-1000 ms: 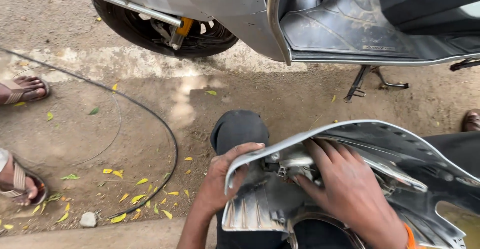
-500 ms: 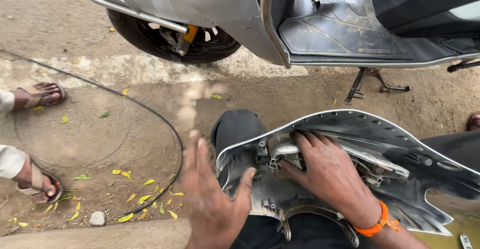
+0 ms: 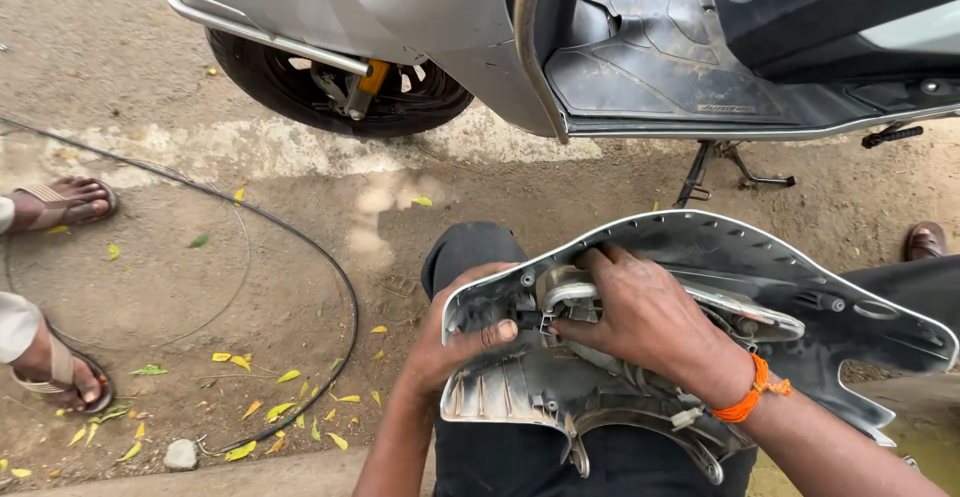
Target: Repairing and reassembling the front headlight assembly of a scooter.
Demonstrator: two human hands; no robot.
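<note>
Two hands hold a grey scooter cover on the person's lap.

The left hand (image 3: 450, 342) grips the left edge of the grey plastic cover (image 3: 760, 267), thumb on top. The right hand (image 3: 645, 317) presses down in the middle, fingers curled on a shiny metal part (image 3: 570, 292). The hands are close together, not touching. A silver scooter (image 3: 560, 47) stands just ahead on the dirt ground (image 3: 300, 257). A black cable (image 3: 330, 267) curls to the left.

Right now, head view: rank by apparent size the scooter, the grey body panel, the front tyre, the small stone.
1. scooter, cropped by the frame
2. grey body panel, near the camera, so it looks big
3. front tyre, partly hidden
4. small stone
</note>
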